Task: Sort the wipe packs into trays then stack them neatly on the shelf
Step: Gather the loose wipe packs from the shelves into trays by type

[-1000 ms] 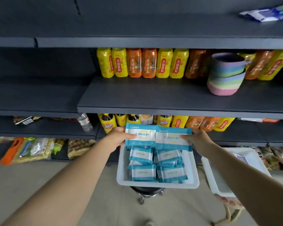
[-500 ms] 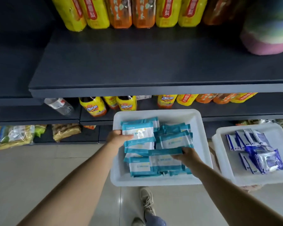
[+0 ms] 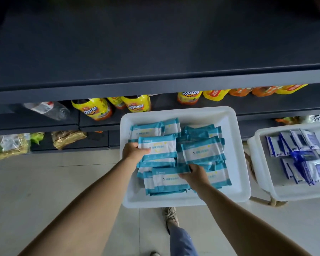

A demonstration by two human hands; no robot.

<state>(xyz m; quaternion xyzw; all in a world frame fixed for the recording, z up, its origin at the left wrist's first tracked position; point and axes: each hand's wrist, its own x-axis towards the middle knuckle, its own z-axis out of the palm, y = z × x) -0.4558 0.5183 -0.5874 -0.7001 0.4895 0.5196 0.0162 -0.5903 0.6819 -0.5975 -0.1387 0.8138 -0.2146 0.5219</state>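
Observation:
A white tray (image 3: pixel 236 174) below the shelf edge holds several teal-and-white wipe packs. My left hand (image 3: pixel 132 152) grips a small stack of those packs (image 3: pixel 158 150) at its left end, thumb on top. My right hand (image 3: pixel 195 175) holds another teal pack (image 3: pixel 166 179) lying at the front of the tray, fingers curled over its right edge. More teal packs (image 3: pixel 201 152) lie loosely piled in the tray's right half. A second white tray (image 3: pixel 262 174) at the right holds several blue-and-white wipe packs (image 3: pixel 303 156).
A dark empty shelf board (image 3: pixel 155 52) spans the top, its front edge just above the tray. Yellow and orange drink bottles (image 3: pixel 94 109) and a clear bottle (image 3: pixel 48 109) stand on the lower shelf. Snack bags (image 3: pixel 9 145) lie at lower left. My shoe (image 3: pixel 171 217) is on the tiled floor.
The view has tilted down toward the trays. Both hands came down from holding packs up near the shelf into the tray, and now grip packs among the pile.

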